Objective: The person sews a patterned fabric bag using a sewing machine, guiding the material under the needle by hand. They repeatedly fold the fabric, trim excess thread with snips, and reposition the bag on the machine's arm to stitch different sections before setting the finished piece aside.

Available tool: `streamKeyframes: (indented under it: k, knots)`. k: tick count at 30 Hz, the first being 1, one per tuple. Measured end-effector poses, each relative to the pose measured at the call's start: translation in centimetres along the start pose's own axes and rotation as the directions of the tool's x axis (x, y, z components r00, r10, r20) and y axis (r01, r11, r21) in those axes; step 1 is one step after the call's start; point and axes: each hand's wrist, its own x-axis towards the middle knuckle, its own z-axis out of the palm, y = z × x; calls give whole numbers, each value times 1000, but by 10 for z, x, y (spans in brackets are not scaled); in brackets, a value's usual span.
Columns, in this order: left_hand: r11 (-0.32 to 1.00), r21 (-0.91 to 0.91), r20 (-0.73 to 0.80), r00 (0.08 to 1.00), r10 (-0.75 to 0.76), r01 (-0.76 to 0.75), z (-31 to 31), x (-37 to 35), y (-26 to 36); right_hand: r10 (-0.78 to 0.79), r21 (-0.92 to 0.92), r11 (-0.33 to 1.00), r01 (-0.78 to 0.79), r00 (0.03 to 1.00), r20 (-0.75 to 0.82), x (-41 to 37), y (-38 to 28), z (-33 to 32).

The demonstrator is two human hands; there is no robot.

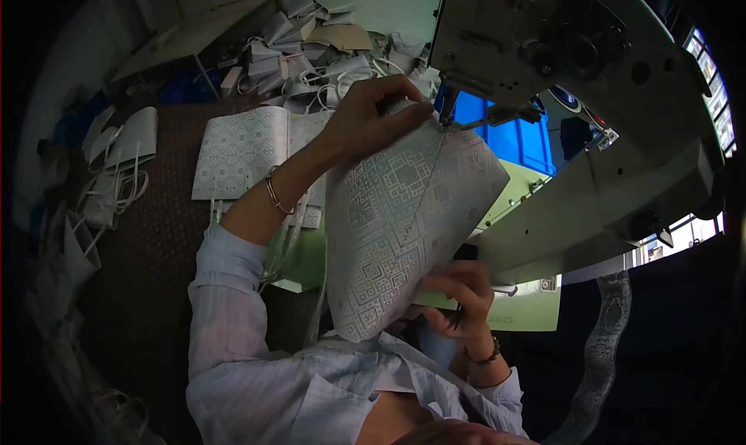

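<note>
A silver-white bag (396, 220) with a geometric pattern is held up at a slant under the needle area of a sewing machine (536, 72). My left hand (377, 115) pinches its top edge, fingertips close beside the presser foot (445, 119). A seam runs down the bag from the foot. Low on the bag's right side is my right hand (464, 293), its fingers curled and slightly blurred near the edge. Something small and dark shows in that hand, but I cannot tell what it is.
Behind my left arm lie similar patterned pieces (241, 154) on a green machine table (528, 305). White bags with cord handles (136, 146) lie at the left, more in a heap (311, 57) at the back. A blue bin (513, 134) stands behind the machine; a patterned strip (606, 344) hangs right.
</note>
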Motion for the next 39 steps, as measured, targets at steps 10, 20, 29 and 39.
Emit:
streamKeyframes:
  k: [10, 20, 29, 39]
  knots:
    - [998, -45, 8, 999, -42, 42, 2, -1, -1, 374, 461, 841, -283, 920, -117, 148, 29, -24]
    - [947, -252, 24, 980, -199, 198, 1, -1, -2, 498, 642, 703, -306, 857, -136, 165, 26, -17]
    - [909, -302, 105, 958, -269, 288, -4, 5, 4, 428, 484, 836, -261, 861, -276, 168, 24, -14]
    - [923, -295, 58, 968, -243, 249, 1, 1, 0, 330, 51, 941, -333, 876, -351, 149, 30, -3]
